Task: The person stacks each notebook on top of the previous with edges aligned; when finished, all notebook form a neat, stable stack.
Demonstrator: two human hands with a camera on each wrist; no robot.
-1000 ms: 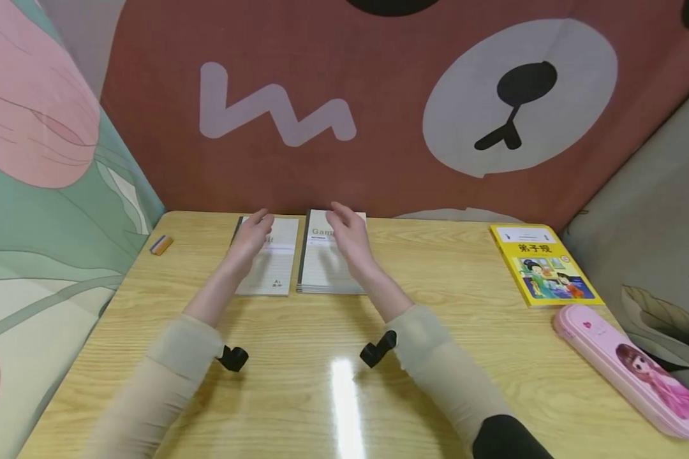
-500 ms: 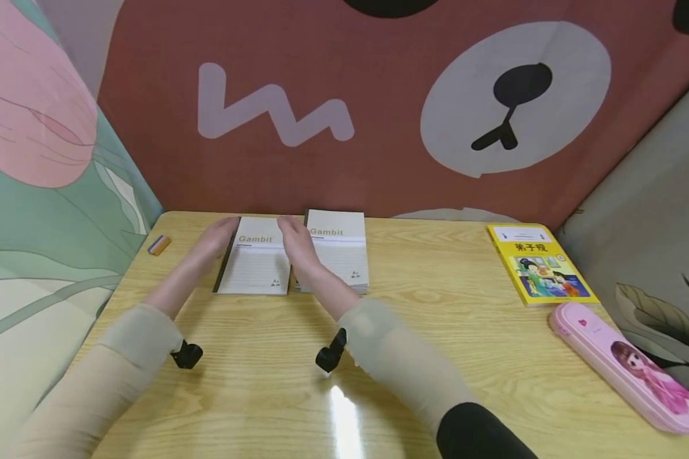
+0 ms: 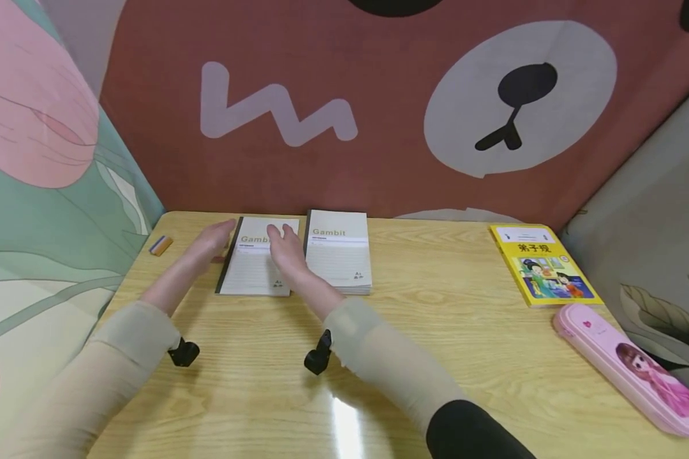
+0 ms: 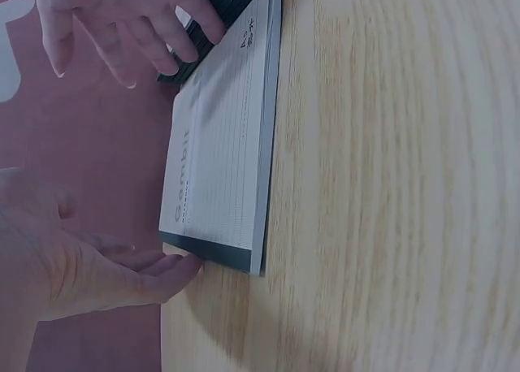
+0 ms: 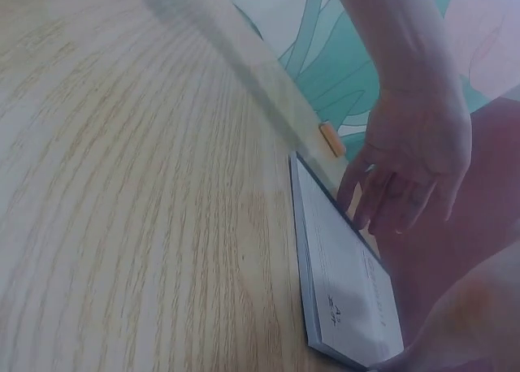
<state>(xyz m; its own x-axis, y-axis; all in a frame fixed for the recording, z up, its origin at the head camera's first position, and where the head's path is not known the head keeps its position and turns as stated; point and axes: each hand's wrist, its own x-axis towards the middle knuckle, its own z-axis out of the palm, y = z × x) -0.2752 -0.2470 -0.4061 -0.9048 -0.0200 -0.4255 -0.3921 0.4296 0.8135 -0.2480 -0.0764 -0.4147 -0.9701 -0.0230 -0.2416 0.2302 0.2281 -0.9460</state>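
Two piles of white "Gambit" notebooks with dark spines lie side by side at the back of the table. My left hand (image 3: 211,242) is beside the spine of the left notebook (image 3: 252,271), its relaxed fingertips right at that edge in the left wrist view. Over the right side of the same notebook is my right hand (image 3: 289,252), fingers extended and slightly apart, the thumb side up. The right notebook stack (image 3: 339,255), thicker than the left, sits just beyond the right hand. In the right wrist view, my left hand (image 5: 418,144) hangs along the notebook's (image 5: 341,266) far edge.
An orange eraser (image 3: 161,245) with a striped sleeve lies near the left table edge. On the right are a yellow picture book (image 3: 545,264) and a pink pencil case (image 3: 631,370). A printed cloth (image 3: 379,159) rises behind the wooden table (image 3: 252,395).
Both hands have moved left, from above the two piles to either side of the left notebook. Over the last half second the right hand's fingers have spread slightly.
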